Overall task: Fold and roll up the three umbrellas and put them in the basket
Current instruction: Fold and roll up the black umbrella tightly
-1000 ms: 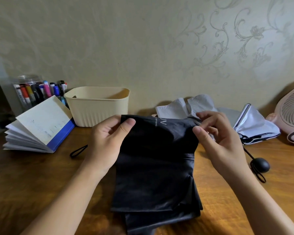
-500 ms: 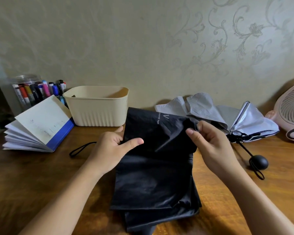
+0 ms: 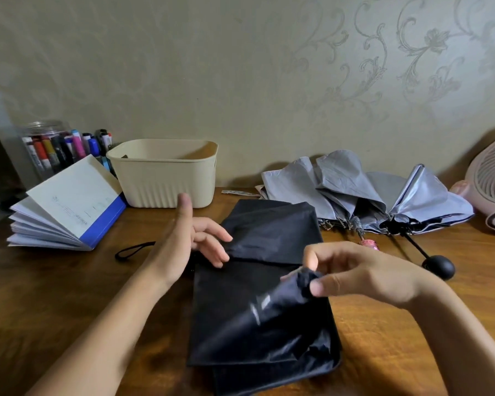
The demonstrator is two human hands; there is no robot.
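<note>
Head view: the black umbrella (image 3: pixel 257 310) lies flat on the wooden table (image 3: pixel 69 295), near centre. Its canopy looks thin, limp and slick, likely to slip its pleats unless taken by a rib tip. The right hand (image 3: pixel 363 272) pinches one lifted tip between thumb and fingers. The left hand (image 3: pixel 183 241) is spread wide over the fabric's left edge, holding nothing; contact is unclear.

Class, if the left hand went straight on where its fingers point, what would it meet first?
Probably the folded cloth of the black umbrella, just beyond the left hand; whether they touch is unclear.
</note>
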